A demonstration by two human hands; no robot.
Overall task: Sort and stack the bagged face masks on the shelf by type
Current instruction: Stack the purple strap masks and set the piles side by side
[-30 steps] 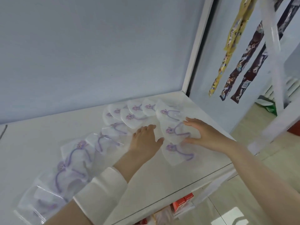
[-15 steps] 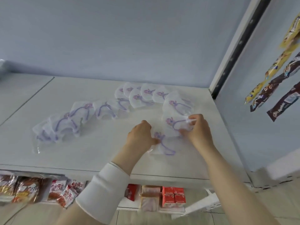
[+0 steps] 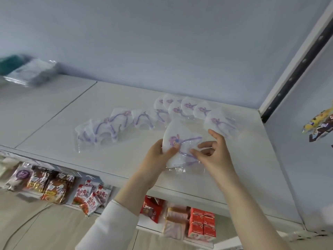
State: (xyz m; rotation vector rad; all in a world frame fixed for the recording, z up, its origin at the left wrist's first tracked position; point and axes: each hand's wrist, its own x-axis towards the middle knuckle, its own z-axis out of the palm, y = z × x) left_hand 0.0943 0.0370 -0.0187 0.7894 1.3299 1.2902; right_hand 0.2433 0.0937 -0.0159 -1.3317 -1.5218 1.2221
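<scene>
Several clear-bagged white face masks with purple cartoon prints and purple ear loops [image 3: 137, 120] lie in a curved row across the white shelf [image 3: 115, 159]. One bagged mask [image 3: 177, 131] is raised off the shelf. My left hand [image 3: 156, 156] grips its left edge, thumb on top. My right hand [image 3: 214, 150] pinches its right side with thumb and forefinger, the other fingers spread. A second bagged mask seems to sit under it, partly hidden by my hands. Another bagged mask [image 3: 220, 121] lies just behind my right hand.
A blurred stack of grey-green bagged items [image 3: 30, 72] sits at the shelf's far left. Snack packets [image 3: 46, 184] and red cartons [image 3: 201, 224] fill the lower shelf. A white upright with a dark slotted strip [image 3: 295, 69] bounds the right side. Hanging snack strips [image 3: 319, 125] are beyond.
Both hands have taken hold of a bagged mask at the right end of the row and lifted it off the shelf. The camera view has swung left and downward.
</scene>
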